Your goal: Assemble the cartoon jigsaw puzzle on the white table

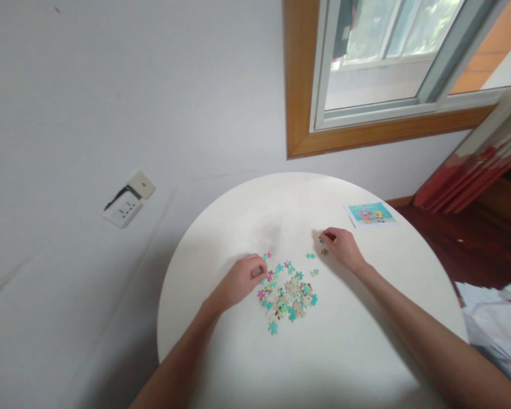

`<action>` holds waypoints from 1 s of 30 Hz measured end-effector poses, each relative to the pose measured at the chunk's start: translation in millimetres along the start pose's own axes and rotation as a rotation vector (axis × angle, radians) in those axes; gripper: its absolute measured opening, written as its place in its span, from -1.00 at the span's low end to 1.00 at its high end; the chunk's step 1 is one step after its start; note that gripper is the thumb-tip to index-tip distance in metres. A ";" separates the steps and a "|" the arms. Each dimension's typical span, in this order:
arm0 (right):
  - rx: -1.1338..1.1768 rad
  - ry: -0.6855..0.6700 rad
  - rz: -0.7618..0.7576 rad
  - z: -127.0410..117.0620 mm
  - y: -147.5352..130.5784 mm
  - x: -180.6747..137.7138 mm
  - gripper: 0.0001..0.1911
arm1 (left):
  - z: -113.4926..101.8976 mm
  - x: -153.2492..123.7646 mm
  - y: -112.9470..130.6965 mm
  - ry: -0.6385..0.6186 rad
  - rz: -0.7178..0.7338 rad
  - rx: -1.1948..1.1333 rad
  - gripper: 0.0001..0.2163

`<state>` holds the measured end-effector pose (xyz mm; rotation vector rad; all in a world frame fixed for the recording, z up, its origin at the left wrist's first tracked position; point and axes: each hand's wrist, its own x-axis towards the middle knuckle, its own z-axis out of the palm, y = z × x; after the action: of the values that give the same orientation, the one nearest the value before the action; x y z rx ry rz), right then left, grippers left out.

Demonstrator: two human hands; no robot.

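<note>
A heap of small jigsaw pieces (288,295), teal, pink and beige, lies in the middle of a round white table (247,352). My left hand (241,280) rests at the heap's left edge with its fingers curled in, pinching at a piece I cannot make out. My right hand (343,247) lies beyond the heap to the right, fingertips closed on a small piece (323,249) that sits apart from the heap. Two loose teal pieces (311,263) lie between the hands.
A colourful reference picture card (369,214) lies at the table's far right edge. A grey wall with a socket plate (123,209) stands behind, a wood-framed window (387,74) above right. Red curtain and dark floor are at right, white cloth at lower right.
</note>
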<state>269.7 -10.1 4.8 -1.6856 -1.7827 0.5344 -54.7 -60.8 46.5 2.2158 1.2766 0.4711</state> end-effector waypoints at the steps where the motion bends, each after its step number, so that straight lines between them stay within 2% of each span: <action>1: -0.012 -0.013 0.016 -1.4 3.0 0.7 -0.76 | -4.5 0.4 -7.7 0.106 -0.053 0.032 -0.94; 4: -0.036 -0.061 0.038 -3.5 8.0 0.6 -0.78 | -17.2 0.3 -32.3 0.268 -0.205 0.123 -0.90; 7: -0.035 -0.069 0.035 -1.8 7.2 -0.7 -0.77 | -22.1 -1.8 -48.8 0.261 -0.286 0.153 -0.89; 10: -0.038 -0.052 0.022 3.3 2.7 -1.9 -0.75 | -20.7 -3.3 -51.7 0.206 -0.309 0.160 -0.91; 14: -0.147 -0.016 0.035 9.6 -3.7 -2.4 -0.78 | -15.0 -1.6 -36.5 0.195 -0.273 0.182 -0.97; 16: -0.194 0.007 0.035 10.1 -7.1 -3.3 -0.81 | -6.5 -0.1 -20.6 0.203 -0.176 0.154 -0.93; 20: -0.137 0.003 -0.099 6.3 -22.0 -13.7 -0.82 | 24.4 0.1 17.3 0.045 0.055 0.074 -0.85; 22: -0.063 -0.085 -0.245 4.1 -34.8 -24.6 -0.84 | 39.5 -0.9 30.4 0.013 0.104 0.122 -0.82; 25: -0.009 -0.315 -0.451 3.0 -55.5 -43.2 -0.89 | 51.9 -1.3 38.2 0.018 0.091 0.159 -0.88; 27: -0.031 -0.444 -0.528 4.0 -66.0 -52.4 -0.93 | 53.3 -0.4 38.4 0.019 0.065 0.157 -0.91; 30: -0.098 -0.518 -0.560 6.3 -73.5 -57.8 -0.95 | 50.3 2.2 36.6 0.017 0.019 0.147 -0.97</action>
<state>210.9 -74.0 40.1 -1.0707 -2.5628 0.6691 -1.5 -87.6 28.6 2.3517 1.3382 0.4158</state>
